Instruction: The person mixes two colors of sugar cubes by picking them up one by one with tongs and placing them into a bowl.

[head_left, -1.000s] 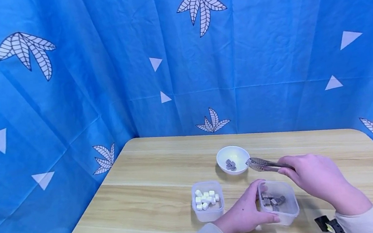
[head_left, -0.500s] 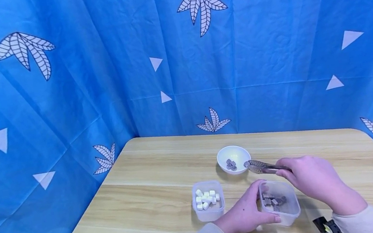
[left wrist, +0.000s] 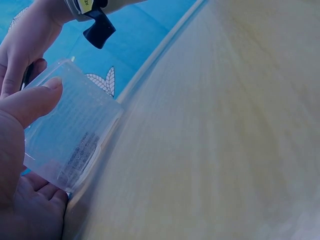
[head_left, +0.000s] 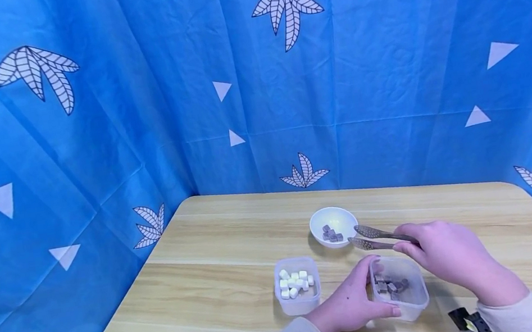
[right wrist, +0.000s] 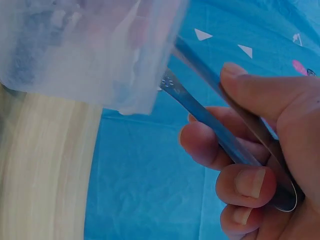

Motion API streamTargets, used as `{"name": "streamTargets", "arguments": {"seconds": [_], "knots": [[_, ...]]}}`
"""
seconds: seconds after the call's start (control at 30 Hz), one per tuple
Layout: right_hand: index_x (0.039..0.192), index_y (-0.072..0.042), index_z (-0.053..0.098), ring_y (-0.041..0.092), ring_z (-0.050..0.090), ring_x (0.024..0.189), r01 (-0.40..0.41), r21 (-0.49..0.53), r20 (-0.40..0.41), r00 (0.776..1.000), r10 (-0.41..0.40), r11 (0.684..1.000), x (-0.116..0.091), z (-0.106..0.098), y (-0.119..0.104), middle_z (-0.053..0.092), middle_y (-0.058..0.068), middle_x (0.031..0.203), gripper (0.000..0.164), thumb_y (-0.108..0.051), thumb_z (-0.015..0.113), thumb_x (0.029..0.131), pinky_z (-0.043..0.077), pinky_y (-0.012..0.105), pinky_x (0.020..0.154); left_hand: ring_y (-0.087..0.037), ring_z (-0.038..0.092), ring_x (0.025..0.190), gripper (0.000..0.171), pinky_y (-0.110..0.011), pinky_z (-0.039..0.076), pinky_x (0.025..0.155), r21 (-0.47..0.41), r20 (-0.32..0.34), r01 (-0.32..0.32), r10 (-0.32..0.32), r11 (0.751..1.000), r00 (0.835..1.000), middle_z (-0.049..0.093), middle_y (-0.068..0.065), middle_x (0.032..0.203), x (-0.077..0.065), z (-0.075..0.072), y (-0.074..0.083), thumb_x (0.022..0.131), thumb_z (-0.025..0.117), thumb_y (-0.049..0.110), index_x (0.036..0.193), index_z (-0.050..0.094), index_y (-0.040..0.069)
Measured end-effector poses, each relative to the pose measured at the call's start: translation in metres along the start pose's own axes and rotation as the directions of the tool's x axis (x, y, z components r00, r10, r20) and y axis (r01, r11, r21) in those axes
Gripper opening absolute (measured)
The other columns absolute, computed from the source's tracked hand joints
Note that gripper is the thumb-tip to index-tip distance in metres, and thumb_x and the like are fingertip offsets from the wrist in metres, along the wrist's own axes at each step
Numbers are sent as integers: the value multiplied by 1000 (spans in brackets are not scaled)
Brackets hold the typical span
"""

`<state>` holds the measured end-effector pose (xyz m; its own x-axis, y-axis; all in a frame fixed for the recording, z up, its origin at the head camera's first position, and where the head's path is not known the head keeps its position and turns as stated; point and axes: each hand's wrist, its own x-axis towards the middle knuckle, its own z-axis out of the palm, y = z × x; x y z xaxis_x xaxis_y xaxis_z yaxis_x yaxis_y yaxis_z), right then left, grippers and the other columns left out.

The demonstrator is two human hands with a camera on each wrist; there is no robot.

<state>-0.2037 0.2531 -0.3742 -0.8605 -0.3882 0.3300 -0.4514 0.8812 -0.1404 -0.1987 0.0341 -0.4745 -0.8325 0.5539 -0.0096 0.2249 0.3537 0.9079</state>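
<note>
My right hand (head_left: 444, 251) holds metal tongs (head_left: 374, 230) by the handles, their tips parted at the right rim of a small white bowl (head_left: 318, 221). Several dark cubes (head_left: 332, 235) lie in that bowl. With thumb and fingers around its sides, my left hand (head_left: 349, 303) grips a clear plastic container (head_left: 413, 304) that has more dark cubes (head_left: 387, 287) in it. The right wrist view shows the tongs (right wrist: 220, 120) between thumb and curled fingers, with the container partly hiding their tips. In the left wrist view the left thumb (left wrist: 42, 97) presses the container's wall.
Left of my left hand stands another clear container (head_left: 300, 306) with several white cubes (head_left: 292, 283). The wooden table (head_left: 204, 311) reaches back to a blue curtain (head_left: 386, 149), which also hangs along the left side.
The tongs' tips have spread apart, and a dark cube they pinched at the bowl's rim now lies with the others in the bowl. The left hand and both containers stay put.
</note>
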Motion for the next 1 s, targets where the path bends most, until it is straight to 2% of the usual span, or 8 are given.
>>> {"name": "streamTargets", "arguments": {"seconds": [0.17, 0.3, 0.47, 0.63, 0.8, 1.0], "knots": [[108, -23, 75, 4, 47, 60, -11, 36, 37, 999, 10, 999, -2, -9, 2, 63, -17, 77, 25, -43, 71, 94, 41, 33, 52, -4, 44, 131, 90, -37, 34, 112, 11, -1, 1, -1, 1000, 1000, 46, 15, 145, 0, 0, 0, 78, 87, 40, 150, 33, 35], [110, -23, 75, 4, 55, 66, -12, 55, 48, 999, 10, 998, -6, -23, 6, 68, -15, 83, 29, -47, 70, 94, 49, 37, 58, -4, 44, 131, 92, -38, 33, 113, 7, 0, 1, -1, 1000, 1000, 46, 14, 145, 0, 0, 0, 77, 88, 39, 151, 33, 34], [107, -26, 75, 2, 59, 72, 26, 54, 31, 999, -27, 998, -13, -42, 12, 70, -16, 88, 22, -42, 74, 92, 51, 36, 62, -5, 44, 132, 91, -38, 32, 114, 14, -5, -6, 6, 1000, 1000, 47, 14, 145, 0, 1, 0, 77, 88, 38, 150, 35, 32], [98, -35, 73, -5, 47, 62, 76, 63, 108, 991, -82, 995, -20, -53, 17, 58, -27, 76, 12, -40, 77, 89, 42, 26, 55, -5, 45, 131, 93, -40, 30, 116, -17, 0, -19, 19, 1000, 1000, 49, 17, 141, 0, 0, 1, 76, 89, 37, 151, 34, 33], [95, -38, 72, -5, 45, 60, 97, 96, 229, 966, -116, 991, -22, -51, 15, 58, -30, 78, 11, -43, 78, 87, 39, 24, 52, -2, 45, 129, 93, -41, 29, 116, -47, 8, -20, 21, 999, 1000, 49, 22, 136, 1, -1, 1, 77, 89, 35, 152, 33, 34], [92, -38, 74, -3, 43, 60, 86, 89, 291, 951, -109, 992, -20, -38, 9, 59, -28, 79, 13, -36, 82, 82, 39, 25, 53, -3, 46, 127, 91, -38, 31, 114, -33, 11, -18, 18, 999, 1000, 49, 18, 139, 1, 0, 0, 77, 89, 34, 150, 34, 34]]}}
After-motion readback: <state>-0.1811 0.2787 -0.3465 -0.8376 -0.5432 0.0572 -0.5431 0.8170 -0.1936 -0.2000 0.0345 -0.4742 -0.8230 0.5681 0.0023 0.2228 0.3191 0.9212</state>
